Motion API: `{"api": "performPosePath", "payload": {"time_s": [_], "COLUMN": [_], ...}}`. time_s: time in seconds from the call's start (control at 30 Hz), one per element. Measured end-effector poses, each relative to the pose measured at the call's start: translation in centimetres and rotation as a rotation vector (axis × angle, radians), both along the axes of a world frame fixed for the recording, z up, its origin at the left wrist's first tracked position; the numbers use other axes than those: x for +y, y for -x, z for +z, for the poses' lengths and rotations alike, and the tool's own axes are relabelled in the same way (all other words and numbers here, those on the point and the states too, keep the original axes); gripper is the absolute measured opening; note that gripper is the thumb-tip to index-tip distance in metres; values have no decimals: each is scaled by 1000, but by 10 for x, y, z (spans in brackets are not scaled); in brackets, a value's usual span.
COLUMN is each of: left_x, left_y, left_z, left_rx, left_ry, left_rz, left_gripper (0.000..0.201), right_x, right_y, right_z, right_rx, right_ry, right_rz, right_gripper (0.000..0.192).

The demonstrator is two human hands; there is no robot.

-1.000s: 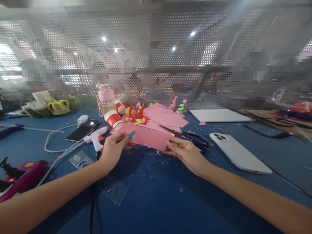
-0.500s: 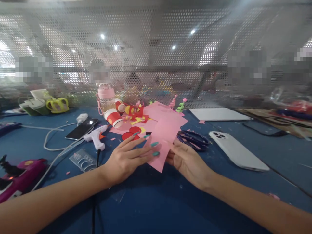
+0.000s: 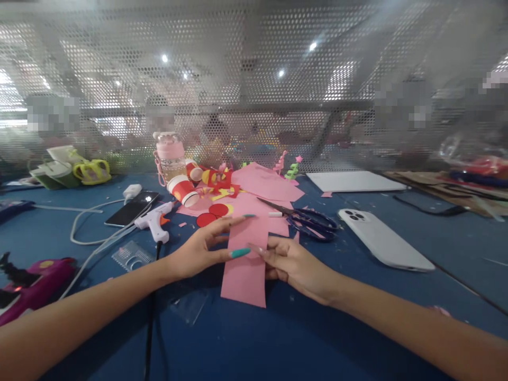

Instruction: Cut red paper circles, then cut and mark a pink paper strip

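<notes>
A pink paper strip (image 3: 246, 280) is held upright-lengthwise above the blue table, between my two hands. My left hand (image 3: 200, 246), with long teal nails, grips its left edge, thumb in front and the other fingers mostly behind. From the right, my right hand (image 3: 296, 264) pinches the strip's right edge between thumb and fingers. Just beyond lie blue-handled scissors (image 3: 313, 221), blades partly apart, on pink paper sheets (image 3: 270, 185). Two red paper circles (image 3: 207, 219) lie past my left fingers.
To the left are a white glue gun (image 3: 156, 223), a black phone (image 3: 133, 208), cables and a purple power strip (image 3: 37, 286). Paper cups (image 3: 183, 190) and a pink-lidded bottle (image 3: 170, 156) stand behind. A white phone (image 3: 383, 241) lies right, before a white flat sheet (image 3: 355, 181).
The pink paper has come nearer and turned straighter, uncovering the scissors behind it. My left hand has shifted from lying across the paper to holding its left edge.
</notes>
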State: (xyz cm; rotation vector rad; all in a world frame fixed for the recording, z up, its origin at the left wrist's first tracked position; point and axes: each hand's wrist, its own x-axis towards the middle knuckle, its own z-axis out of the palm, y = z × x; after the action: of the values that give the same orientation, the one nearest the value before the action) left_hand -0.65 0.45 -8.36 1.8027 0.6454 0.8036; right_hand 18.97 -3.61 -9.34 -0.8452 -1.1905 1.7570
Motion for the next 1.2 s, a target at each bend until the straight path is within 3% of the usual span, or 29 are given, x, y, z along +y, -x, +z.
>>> {"api": "performPosePath", "payload": {"time_s": [0.1,0.33,0.5,0.67,0.73,0.83,0.93,1.0,1.07,1.2], "left_x": [-1,-1,-2,-1,1,2,2,2,1,4], "left_y": [-1,-2,-4,-4,-4,-3,-1,0,1,3], "left_z": [3,5,5,4,3,2,2,2,2,-1], "left_rx": [-19,-155,-102,-46,-76,-126,-178,-200,-183,-128], "left_ry": [66,122,130,20,-7,6,21,25,9,-80], "left_rz": [12,142,167,266,322,379,382,374,383,424], "left_gripper": [53,71,84,88,89,91,92,91,91,94], "right_x": [0,5,6,5,10,24,42,51,56,61], "right_y": [0,-2,-3,-3,-9,-30,-58,-74,-86,-100], "right_z": [1,-5,-7,-8,-7,-1,7,11,12,12], "right_rx": [-7,18,24,4,-59,-369,-1045,-1517,-1809,-1910], "right_ry": [10,30,26,10,-68,-468,-941,-930,-733,-564], "right_rz": [7,45,48,34,-58,-396,-738,-722,-567,-331], "right_gripper": [28,27,26,28,28,24,21,22,27,29]}}
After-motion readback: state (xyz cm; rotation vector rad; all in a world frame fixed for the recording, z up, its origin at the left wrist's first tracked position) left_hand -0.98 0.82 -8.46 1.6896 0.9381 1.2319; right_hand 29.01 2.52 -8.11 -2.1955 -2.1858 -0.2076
